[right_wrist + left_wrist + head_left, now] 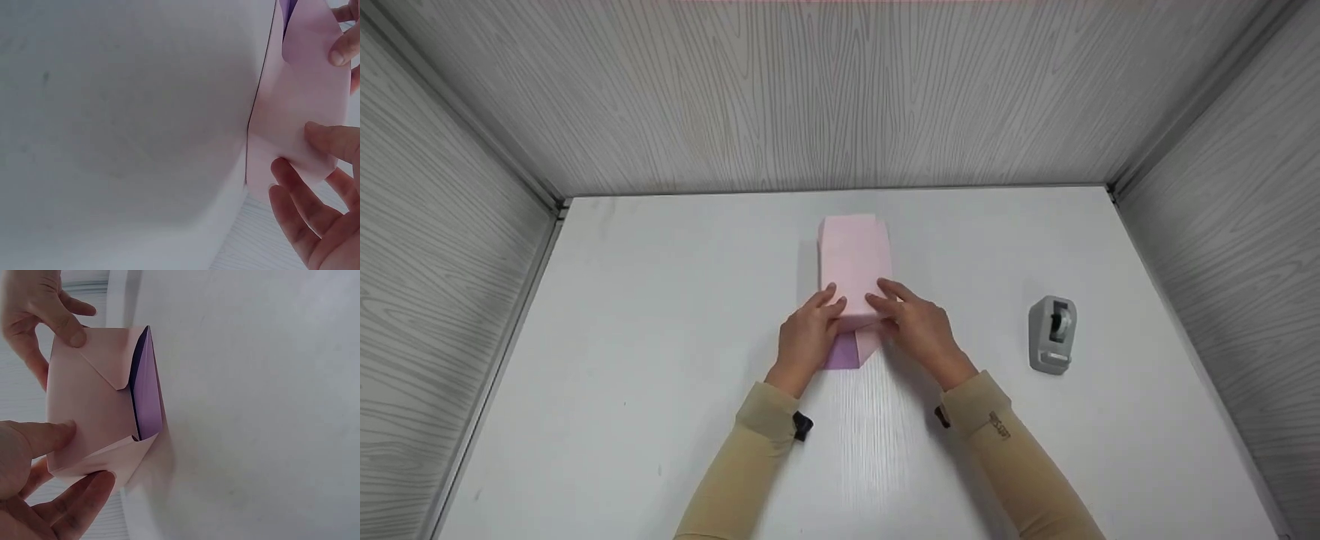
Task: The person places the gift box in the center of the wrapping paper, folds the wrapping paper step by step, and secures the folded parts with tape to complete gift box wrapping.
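A box-shaped package in pale pink paper [855, 251] lies lengthwise on the table, its near end towards me. At that end the paper is folded into slanting creases, and a flap stretches out onto the table, showing its purple inner side [842, 352]. My left hand [804, 334] grips the near left corner; in the left wrist view its thumb presses the end face while its fingers lie along the side fold. At the near right corner my right hand [919, 326] holds the paper, thumb on the end face and fingers at the edge, as the right wrist view [301, 101] also shows of the pink paper.
To the right on the white table [660, 300] stands a grey tape dispenser [1051, 334] with a roll in it. Grey wood-grain panels [840, 97] rise at the back and on both sides of the table.
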Demonstrator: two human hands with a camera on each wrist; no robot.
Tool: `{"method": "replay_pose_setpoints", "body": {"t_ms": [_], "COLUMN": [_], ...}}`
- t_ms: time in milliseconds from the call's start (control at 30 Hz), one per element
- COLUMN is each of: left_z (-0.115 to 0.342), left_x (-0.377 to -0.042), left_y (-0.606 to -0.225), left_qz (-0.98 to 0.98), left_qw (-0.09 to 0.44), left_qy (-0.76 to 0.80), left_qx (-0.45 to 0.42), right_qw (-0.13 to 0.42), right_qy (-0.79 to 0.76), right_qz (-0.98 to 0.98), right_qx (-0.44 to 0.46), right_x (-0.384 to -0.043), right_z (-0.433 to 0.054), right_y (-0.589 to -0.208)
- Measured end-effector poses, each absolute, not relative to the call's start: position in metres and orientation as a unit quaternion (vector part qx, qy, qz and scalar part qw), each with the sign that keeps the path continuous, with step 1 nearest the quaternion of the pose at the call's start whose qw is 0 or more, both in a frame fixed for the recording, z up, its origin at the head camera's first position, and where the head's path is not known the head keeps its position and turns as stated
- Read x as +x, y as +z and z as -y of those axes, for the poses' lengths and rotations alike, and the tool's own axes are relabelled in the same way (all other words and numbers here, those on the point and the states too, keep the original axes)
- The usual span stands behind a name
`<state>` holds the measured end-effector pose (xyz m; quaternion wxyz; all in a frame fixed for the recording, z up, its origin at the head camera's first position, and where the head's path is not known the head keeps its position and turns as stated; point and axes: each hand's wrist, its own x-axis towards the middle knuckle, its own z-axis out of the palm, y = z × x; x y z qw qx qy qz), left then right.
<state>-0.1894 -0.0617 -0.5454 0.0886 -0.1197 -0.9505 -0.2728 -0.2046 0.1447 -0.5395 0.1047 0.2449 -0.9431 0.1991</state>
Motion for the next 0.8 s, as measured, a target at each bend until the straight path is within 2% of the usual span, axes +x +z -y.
{"method": "replay_pose_setpoints", "body": {"t_ms": [200,467,800], "left_z": [0.064,0.066,0.07], "left_x": [-0.185,-0.18,-0.17], "left_y": [-0.542,-0.544,-0.541], "left_qz": [0.95,0.941,0.914], "left_qw": [0.062,0.075,0.071], "left_qy": [-0.275,-0.295,-0.395], "left_qx": [-0.136,-0.148,-0.063], "right_qw": [0.099,0.105,0.1], "right_qy": [0.199,0.204,0.206], "right_qz": [0.948,0.948,0.949], "right_qx": [0.228,0.221,0.216], "right_x": [-0.204,-0.204,-0.205], "right_z": [-0.141,-0.138,-0.139], "right_y": [-0.539,-0.54,-0.541]}}
